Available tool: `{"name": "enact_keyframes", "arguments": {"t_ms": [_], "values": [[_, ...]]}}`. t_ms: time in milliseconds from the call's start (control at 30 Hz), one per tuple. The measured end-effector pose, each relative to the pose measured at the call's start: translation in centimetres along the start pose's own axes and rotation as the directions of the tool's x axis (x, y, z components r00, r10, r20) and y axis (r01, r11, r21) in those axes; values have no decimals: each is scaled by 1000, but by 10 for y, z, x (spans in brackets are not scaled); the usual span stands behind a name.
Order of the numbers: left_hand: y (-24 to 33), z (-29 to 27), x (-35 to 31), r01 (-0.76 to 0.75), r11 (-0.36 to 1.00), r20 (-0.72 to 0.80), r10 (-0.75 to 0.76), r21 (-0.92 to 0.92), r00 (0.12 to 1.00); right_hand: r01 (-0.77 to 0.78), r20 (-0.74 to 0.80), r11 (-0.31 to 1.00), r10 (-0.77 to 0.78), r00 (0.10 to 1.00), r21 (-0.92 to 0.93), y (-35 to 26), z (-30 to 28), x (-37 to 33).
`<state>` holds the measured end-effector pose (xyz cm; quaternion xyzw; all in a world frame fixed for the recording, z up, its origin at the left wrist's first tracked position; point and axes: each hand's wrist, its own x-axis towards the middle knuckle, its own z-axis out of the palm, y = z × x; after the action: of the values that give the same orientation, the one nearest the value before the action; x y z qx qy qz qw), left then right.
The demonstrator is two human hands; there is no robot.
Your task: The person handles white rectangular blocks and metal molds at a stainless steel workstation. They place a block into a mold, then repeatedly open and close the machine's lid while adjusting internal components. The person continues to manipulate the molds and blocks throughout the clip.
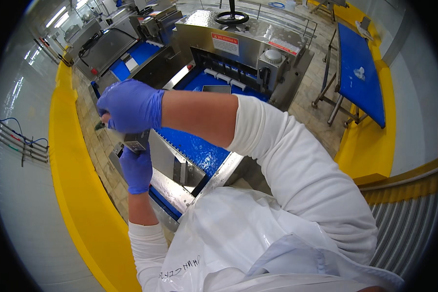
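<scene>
My right hand (131, 104), in a purple glove, reaches across to the left with its fingers curled closed. A small pinkish bit shows at its far left edge, but I cannot make out what the fingers hold. Just below it, my left hand (136, 171), also gloved in purple, is raised beside a small metal block (137, 141) that hides its fingers. Both hands are over the left side of a steel conveyor machine. To their right runs its wet blue belt (199, 148), with a metal guard plate (173, 158) along the near left side.
Ahead stands the machine's steel housing (199, 27), topped by a black handwheel (231, 18). White blocks (224, 78) line its opening. A blue inclined belt (360, 73) stands at the right. Yellow curbs (65, 160) border the tiled floor; another machine (107, 48) is far left.
</scene>
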<state>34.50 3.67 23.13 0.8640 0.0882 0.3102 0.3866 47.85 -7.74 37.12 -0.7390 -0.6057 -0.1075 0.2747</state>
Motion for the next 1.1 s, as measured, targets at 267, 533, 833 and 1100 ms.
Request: {"name": "enact_keyframes", "arguments": {"t_ms": [267,533,833,1100], "values": [[-3,-1,-1,16,996,-11,-15,85,1000,35,58,985,-25,998,-170,4,-6,11],[3,2,-5,9,1000,-30,-10,-11,999,-17,75,982,32,997,-187,5,0,12],[-8,-6,-6,-41,997,-40,43,62,998,56,-124,994,-67,990,-90,13,15,11],[-1,-4,-1,28,997,-55,-24,76,998,33,-167,982,-65,984,-187,6,16,14]]}}
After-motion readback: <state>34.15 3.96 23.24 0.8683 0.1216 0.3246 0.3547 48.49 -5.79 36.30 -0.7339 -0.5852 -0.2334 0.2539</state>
